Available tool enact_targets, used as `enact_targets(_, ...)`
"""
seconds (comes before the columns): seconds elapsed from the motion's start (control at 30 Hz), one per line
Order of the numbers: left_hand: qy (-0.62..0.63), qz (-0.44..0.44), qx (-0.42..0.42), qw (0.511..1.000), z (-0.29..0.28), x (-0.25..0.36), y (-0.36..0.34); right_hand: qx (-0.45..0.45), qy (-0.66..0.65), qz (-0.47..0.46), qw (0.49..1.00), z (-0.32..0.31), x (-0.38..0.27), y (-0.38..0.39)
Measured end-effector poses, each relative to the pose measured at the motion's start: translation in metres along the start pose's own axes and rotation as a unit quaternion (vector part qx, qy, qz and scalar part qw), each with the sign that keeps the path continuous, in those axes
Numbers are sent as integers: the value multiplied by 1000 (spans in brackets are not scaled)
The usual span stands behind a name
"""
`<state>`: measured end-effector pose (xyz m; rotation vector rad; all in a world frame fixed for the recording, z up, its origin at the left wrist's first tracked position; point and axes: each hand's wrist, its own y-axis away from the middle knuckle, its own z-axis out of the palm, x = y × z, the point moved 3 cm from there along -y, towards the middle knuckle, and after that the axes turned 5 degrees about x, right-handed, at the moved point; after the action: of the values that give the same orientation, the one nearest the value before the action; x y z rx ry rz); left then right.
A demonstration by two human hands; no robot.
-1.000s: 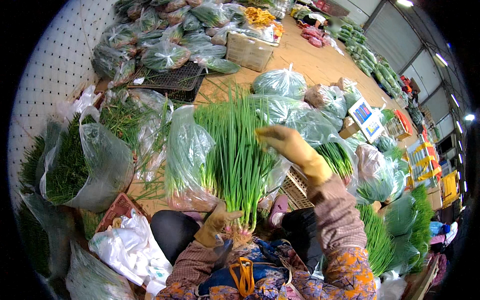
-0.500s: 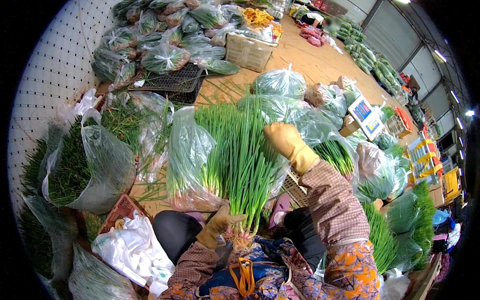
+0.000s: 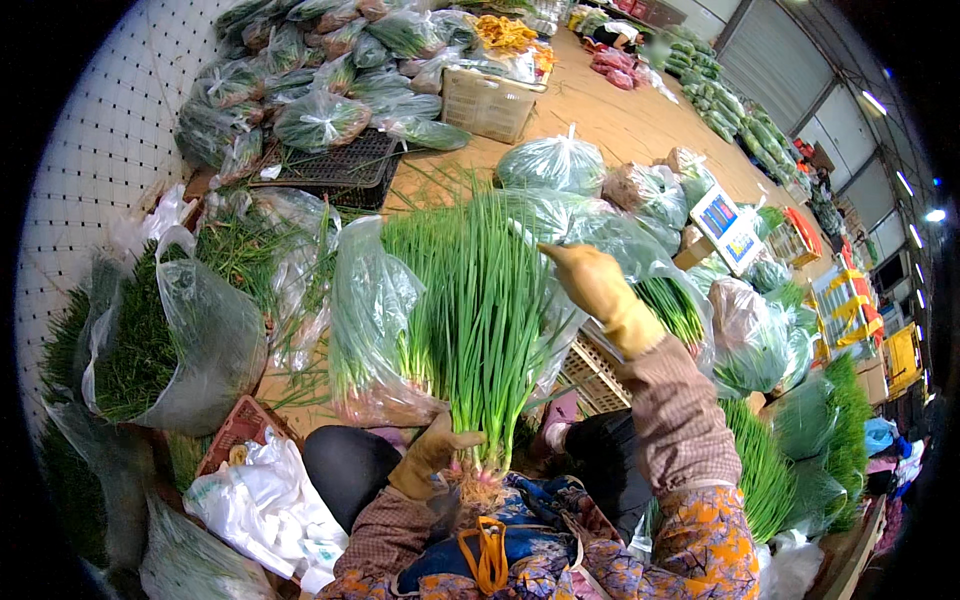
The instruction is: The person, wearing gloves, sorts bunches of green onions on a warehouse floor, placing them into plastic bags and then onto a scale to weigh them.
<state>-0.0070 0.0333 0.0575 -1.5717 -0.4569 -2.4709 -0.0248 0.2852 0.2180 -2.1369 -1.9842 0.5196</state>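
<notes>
My left hand (image 3: pixel 436 455), in a tan rubber glove, is closed round the lower stalks of a bunch of green onions (image 3: pixel 490 330). The bunch stands upright before me, its pale roots hanging just above my lap. To the right of the leaf tops is my right hand (image 3: pixel 592 285), gloved too, its fingers pressed together and pointing left. Whether anything is pinched in them I cannot make out. Behind and left of the bunch, a clear plastic bag (image 3: pixel 365 310) holds more green onions. Another bag of green onions (image 3: pixel 672 308) lies right of my right hand.
A digital scale (image 3: pixel 727 230) stands to the right among filled bags. At the left are an open bag of greens (image 3: pixel 205 320) and white plastic bags (image 3: pixel 265 500) on a red crate (image 3: pixel 240 430). Farther off sit a black crate (image 3: pixel 340 165), a beige crate (image 3: pixel 490 105) and piled bags (image 3: pixel 320 120).
My right hand has shifted slightly right and down, away from the leaves, its fingertips now pointing left. My left hand still grips the bunch. The whole view has shifted slightly.
</notes>
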Motion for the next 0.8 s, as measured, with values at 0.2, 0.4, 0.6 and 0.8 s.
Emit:
enact_targets(0.2,3,1,-2,1000,-4,-15,2,-136,119,-19,983,22,-14,-28)
enact_targets(0.4,96,20,5,995,-14,-35,4,127,-153,183,963,9,18,-21)
enact_targets(0.6,248,-5,-9,969,-7,-22,2,-406,-398,243,786,-21,-30,65)
enact_targets(0.8,142,76,60,985,20,-15,-20,-273,-365,183,871,68,-63,109)
